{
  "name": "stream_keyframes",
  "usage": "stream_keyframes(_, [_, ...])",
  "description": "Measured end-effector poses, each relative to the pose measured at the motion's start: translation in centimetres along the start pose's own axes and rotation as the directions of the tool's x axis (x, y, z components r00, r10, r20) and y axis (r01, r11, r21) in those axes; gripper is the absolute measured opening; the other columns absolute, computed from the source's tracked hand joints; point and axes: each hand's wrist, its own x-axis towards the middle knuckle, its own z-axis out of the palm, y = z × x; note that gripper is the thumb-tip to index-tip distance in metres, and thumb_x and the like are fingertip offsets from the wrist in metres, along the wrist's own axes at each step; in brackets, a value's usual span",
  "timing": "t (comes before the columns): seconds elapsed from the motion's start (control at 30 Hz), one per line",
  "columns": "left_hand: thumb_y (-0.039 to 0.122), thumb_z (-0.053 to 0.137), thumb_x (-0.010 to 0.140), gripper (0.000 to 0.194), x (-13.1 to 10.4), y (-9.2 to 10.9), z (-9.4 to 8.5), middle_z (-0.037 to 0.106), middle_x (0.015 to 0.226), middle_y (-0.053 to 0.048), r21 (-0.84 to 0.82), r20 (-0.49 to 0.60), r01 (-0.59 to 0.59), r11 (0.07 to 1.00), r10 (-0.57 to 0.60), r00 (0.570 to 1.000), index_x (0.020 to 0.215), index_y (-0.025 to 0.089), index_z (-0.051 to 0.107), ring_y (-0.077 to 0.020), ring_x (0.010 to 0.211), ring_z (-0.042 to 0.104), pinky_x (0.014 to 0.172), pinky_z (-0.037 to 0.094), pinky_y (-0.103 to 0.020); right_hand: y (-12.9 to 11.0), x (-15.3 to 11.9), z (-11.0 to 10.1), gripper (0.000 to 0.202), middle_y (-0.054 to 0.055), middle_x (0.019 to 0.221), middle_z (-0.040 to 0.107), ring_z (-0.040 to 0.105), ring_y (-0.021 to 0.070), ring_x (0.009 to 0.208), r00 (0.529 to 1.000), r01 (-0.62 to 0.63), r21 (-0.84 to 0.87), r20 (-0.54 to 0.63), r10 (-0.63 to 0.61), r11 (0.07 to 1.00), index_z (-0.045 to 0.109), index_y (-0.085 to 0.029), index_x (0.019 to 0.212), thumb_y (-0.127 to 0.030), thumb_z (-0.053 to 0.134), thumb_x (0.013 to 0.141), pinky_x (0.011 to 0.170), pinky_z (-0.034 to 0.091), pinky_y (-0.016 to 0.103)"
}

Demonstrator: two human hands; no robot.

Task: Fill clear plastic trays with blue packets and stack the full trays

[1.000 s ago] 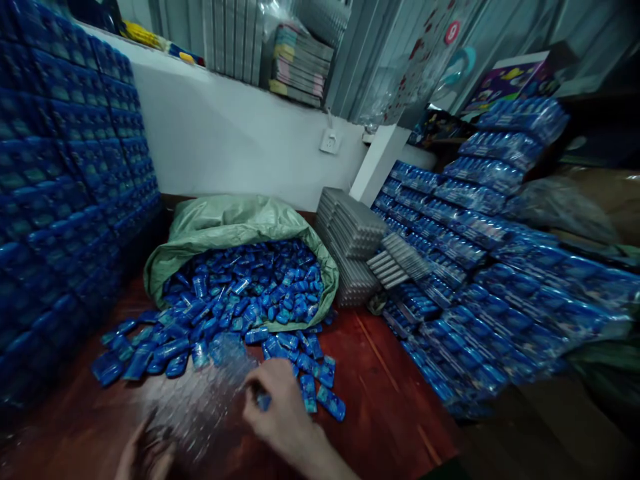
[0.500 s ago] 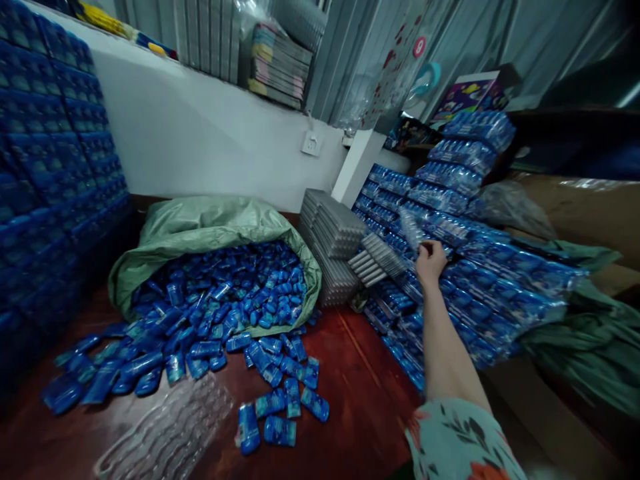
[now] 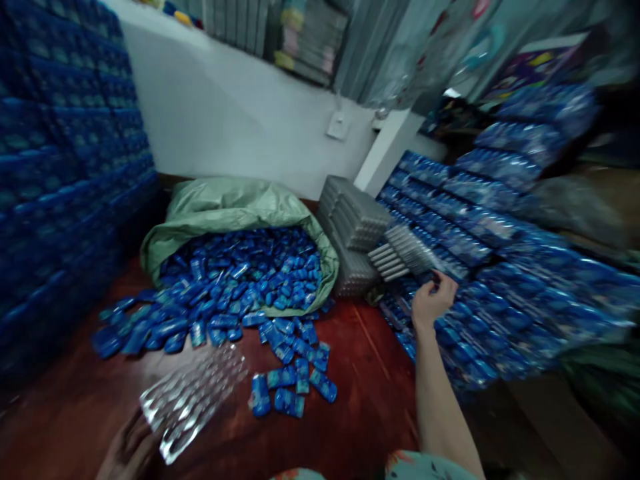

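My left hand (image 3: 131, 448) is at the lower left, blurred, with its fingers closed at the near edge of a clear ridged plastic tray (image 3: 195, 393), which tilts over the red floor. On the right, my right hand (image 3: 434, 299) reaches forward, fingers curled at the end of a clear plastic tray (image 3: 417, 250) lying by the stacked blue packs; blur makes the grip hard to see. Small blue packets (image 3: 289, 402) lie loose on the floor between my hands. Many more blue packets (image 3: 245, 273) spill from a green woven sack (image 3: 240, 200).
Stacked grey trays (image 3: 350, 220) stand beside the sack against the white wall (image 3: 240, 113). Wrapped blue packs are piled at the left (image 3: 75, 147) and the right (image 3: 500, 300). The red floor (image 3: 365, 380) shows between the packets and the right pile.
My left hand has come into view at the clear tray on the floor, which has shifted. My right hand has lowered slightly; the upright tray at its fingers now lies flatter. The view has turned left.
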Motion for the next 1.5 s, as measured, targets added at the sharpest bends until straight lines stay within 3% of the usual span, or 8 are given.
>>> stream_keyframes(0.1, [0.045, 0.071, 0.058, 0.077, 0.0, 0.5, -0.3, 0.065, 0.104, -0.009, -0.118, -0.002, 0.127, 0.985, -0.128, 0.992, 0.125, 0.018, 0.047, -0.0251, 0.096, 0.062, 0.076, 0.053, -0.030, -4.4, -9.2, -0.5, 0.029, 0.012, 0.096, 0.059, 0.054, 0.0224, 0.092, 0.969, -0.014, 0.172, 0.245, -0.029, 0.985, 0.059, -0.016, 0.102, -0.026, 0.038, 0.085, 0.084, 0.042, 0.040])
stream_keyframes(0.27, [0.041, 0.069, 0.058, 0.072, 0.3, 0.4, -1.4, 0.064, 0.103, -0.011, -0.023, 0.043, 0.096, 0.995, -0.095, 0.995, 0.120, 0.009, 0.050, -0.0208, 0.091, 0.063, 0.080, 0.051, -0.029, -11.4, -24.0, -0.7, 0.040, 0.013, 0.117, 0.053, 0.048, 0.0239, 0.110, 0.580, -0.104, 0.350, 0.782, -0.229, 0.931, 0.054, -0.018, 0.116, -0.043, 0.042, 0.087, 0.094, 0.039, 0.044])
stream_keyframes(0.37, [0.039, 0.065, 0.060, 0.070, 0.3, -0.2, -1.8, 0.064, 0.105, -0.011, 0.052, 0.068, 0.062, 0.997, -0.065, 0.996, 0.122, 0.010, 0.049, -0.0192, 0.087, 0.063, 0.078, 0.051, -0.029, -14.8, -27.8, 0.8, 0.051, 0.018, 0.136, 0.033, 0.033, 0.0305, 0.125, 0.539, -0.058, 0.303, 0.812, -0.226, 0.951, 0.048, -0.018, 0.126, -0.049, 0.041, 0.086, 0.097, 0.033, 0.052])
stream_keyframes(0.77, [0.032, 0.052, 0.071, 0.071, -1.3, -2.8, -2.6, 0.056, 0.118, -0.012, 0.096, -0.175, 0.001, 0.995, 0.016, 0.984, 0.135, 0.011, 0.033, -0.0179, 0.095, 0.059, 0.087, 0.046, -0.032, -18.8, -28.0, 2.0, 0.030, 0.011, 0.113, 0.056, 0.046, 0.0230, 0.114, 0.644, -0.007, 0.549, 0.642, -0.416, 0.836, 0.061, -0.020, 0.106, -0.019, 0.038, 0.086, 0.102, 0.026, 0.053])
stream_keyframes(0.93, [0.025, 0.046, 0.078, 0.047, 0.1, -2.9, -3.1, 0.056, 0.118, -0.010, 0.401, -0.105, -0.167, 0.901, 0.226, 0.968, 0.123, 0.015, 0.051, -0.0217, 0.110, 0.051, 0.101, 0.037, -0.039, -23.5, -27.8, 3.6, 0.032, 0.007, 0.102, 0.062, 0.050, 0.0195, 0.099, 0.463, -0.059, 0.687, 0.661, -0.590, 0.724, 0.060, -0.020, 0.108, -0.015, 0.037, 0.087, 0.088, 0.040, 0.037])
stream_keyframes(1.17, [0.022, 0.043, 0.086, 0.034, 2.2, 1.0, -1.9, 0.059, 0.105, -0.010, 0.678, 0.071, -0.268, 0.684, 0.302, 0.951, 0.115, 0.018, 0.057, -0.0224, 0.096, 0.054, 0.088, 0.043, -0.040, -28.5, -26.1, 6.2, 0.031, 0.011, 0.110, 0.056, 0.044, 0.0253, 0.102, 0.136, 0.310, 0.500, 0.819, -0.558, 0.809, 0.055, -0.017, 0.116, -0.021, 0.047, 0.086, 0.079, 0.035, 0.035])
stream_keyframes(1.33, [0.025, 0.041, 0.089, 0.035, 5.7, 3.7, 0.4, 0.055, 0.113, -0.011, 0.647, 0.327, -0.523, 0.555, 0.418, 0.848, 0.122, 0.018, 0.052, -0.0215, 0.102, 0.052, 0.089, 0.043, -0.038, -28.3, -25.2, 4.8, 0.025, 0.011, 0.105, 0.056, 0.045, 0.0248, 0.099, 0.057, 0.408, 0.485, 0.832, -0.552, 0.773, 0.058, -0.016, 0.108, -0.017, 0.046, 0.085, 0.077, 0.033, 0.035])
stream_keyframes(1.5, [0.038, 0.055, 0.084, 0.048, 6.6, 2.7, 2.1, 0.044, 0.132, -0.014, 0.752, 0.536, -0.580, 0.314, 0.220, 0.815, 0.129, 0.024, 0.046, -0.0321, 0.118, 0.040, 0.090, 0.039, -0.050, -25.9, -24.6, 2.2, 0.027, 0.011, 0.103, 0.056, 0.046, 0.0250, 0.098, 0.056, 0.458, 0.394, 0.882, -0.468, 0.797, 0.057, -0.016, 0.109, -0.016, 0.048, 0.084, 0.077, 0.033, 0.035])
